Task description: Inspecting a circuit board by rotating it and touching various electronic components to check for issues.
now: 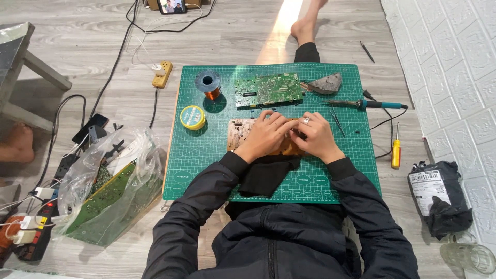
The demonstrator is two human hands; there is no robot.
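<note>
Grey wood-grain floor (93, 36). White brick-pattern wall panel (454, 77) at right. Sunlight strip (281, 28) falls across floor at top centre. Grey table leg (44, 70) at left edge. Black cables (116, 62) trail over floor toward yellow power strip (162, 74).

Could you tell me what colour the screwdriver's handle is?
The screwdriver handle is yellow with a red end, seen in the head view.

floor (77, 46): grey wood planks; carries green mat (206, 170), power strip (162, 74), bag of boards (111, 191), screwdriver (396, 153), black parcel (439, 196)
mat: wire spool (208, 84), yellow tin (192, 117), green board (267, 89), tan board (240, 129), soldering iron (367, 104), tweezers (337, 121), black cloth (266, 175)
</note>
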